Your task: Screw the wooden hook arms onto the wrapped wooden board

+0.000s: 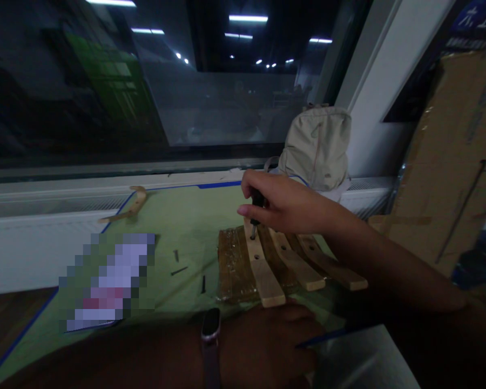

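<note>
My right hand [281, 202] is closed around the black handle of a screwdriver [258, 204], which stands nearly upright. Its metal tip meets a hole in the leftmost curved wooden piece [266, 278]. Two more such pieces, a middle wooden piece [297, 265] and a right wooden piece [336, 267], lie alongside. All three rest across a brown block wrapped in clear film [233, 265]. My left hand [271, 337] is low in front, close to the near end of the leftmost piece; its fingers are dark and partly hidden, so their grip is unclear.
Several loose screws [179, 271] lie left of the block on the green tabletop [186, 210]. A pixelated flat item [113, 281] sits farther left. Another curved wooden piece [135, 205] is at the far left corner. Behind stand a backpack [318, 146], a radiator [36, 237] and cardboard [449, 162].
</note>
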Action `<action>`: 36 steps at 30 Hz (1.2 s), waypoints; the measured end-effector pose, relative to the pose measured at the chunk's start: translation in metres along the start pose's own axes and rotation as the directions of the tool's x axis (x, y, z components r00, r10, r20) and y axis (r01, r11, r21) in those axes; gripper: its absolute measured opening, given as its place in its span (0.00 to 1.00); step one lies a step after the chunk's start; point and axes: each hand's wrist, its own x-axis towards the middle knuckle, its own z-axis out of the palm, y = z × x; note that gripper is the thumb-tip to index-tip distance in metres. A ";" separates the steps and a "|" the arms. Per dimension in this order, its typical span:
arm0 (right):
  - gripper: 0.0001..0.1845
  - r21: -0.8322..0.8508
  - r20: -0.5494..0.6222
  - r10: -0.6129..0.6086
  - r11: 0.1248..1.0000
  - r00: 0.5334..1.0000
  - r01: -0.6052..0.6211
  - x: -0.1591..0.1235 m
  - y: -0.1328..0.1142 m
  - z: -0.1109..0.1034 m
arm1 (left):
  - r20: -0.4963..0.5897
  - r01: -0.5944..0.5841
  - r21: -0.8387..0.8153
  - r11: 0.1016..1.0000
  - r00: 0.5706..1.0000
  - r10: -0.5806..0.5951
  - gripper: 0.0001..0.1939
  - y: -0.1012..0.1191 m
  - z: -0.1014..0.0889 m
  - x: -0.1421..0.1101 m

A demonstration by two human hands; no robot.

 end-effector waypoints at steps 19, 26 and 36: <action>0.09 0.131 0.080 -0.154 0.981 0.985 0.143 -0.001 0.006 -0.009 | -0.004 0.003 -0.010 1.000 1.000 -0.003 0.11 0.000 -0.003 -0.001; 0.15 0.000 -0.034 -0.141 0.990 0.989 0.141 0.006 0.018 -0.001 | 0.015 0.017 -0.009 1.000 1.000 -0.017 0.11 0.000 -0.003 0.000; 0.19 0.160 0.179 -0.277 0.955 0.944 0.250 -0.008 -0.002 -0.021 | 0.012 0.011 -0.005 1.000 1.000 -0.011 0.12 0.000 0.001 -0.001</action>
